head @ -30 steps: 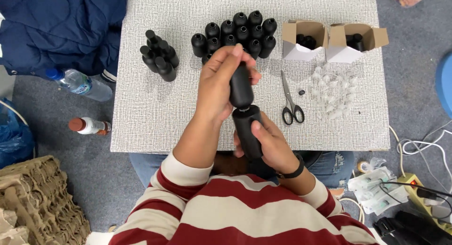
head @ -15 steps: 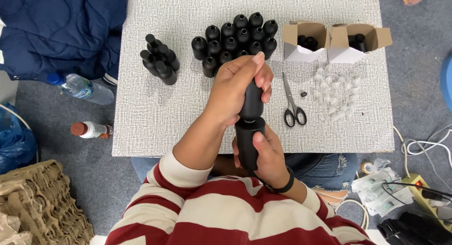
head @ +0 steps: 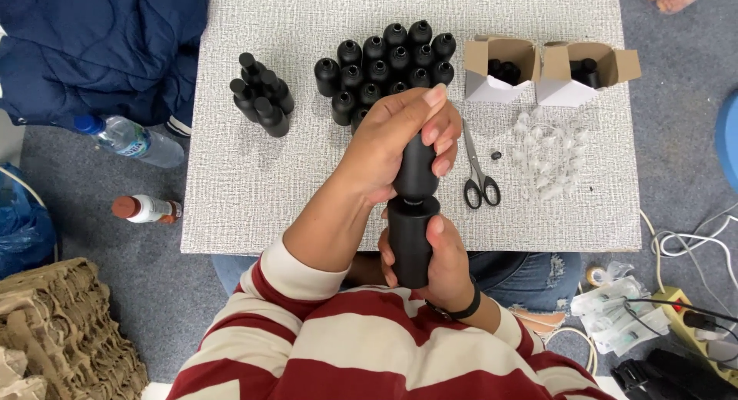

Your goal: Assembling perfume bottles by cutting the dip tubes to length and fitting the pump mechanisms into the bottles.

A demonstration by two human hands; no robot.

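Black plastic is what both hands close on: the right hand (head: 442, 265) wraps the lower matte black cylindrical bottle (head: 409, 242) just above the lap, while the left hand (head: 400, 142) curls tightly over the upper black bottle-shaped piece (head: 417, 169), pressed neck to neck against it. A large cluster of black bottles (head: 384, 66) and a smaller group of capped black bottles (head: 261, 96) stand on the grey textured table (head: 307, 177), so many look handled already. Clear plastic small parts (head: 546, 158), metal scissors (head: 478, 173) and two open cardboard boxes (head: 550, 66) holding more suggest work remains.
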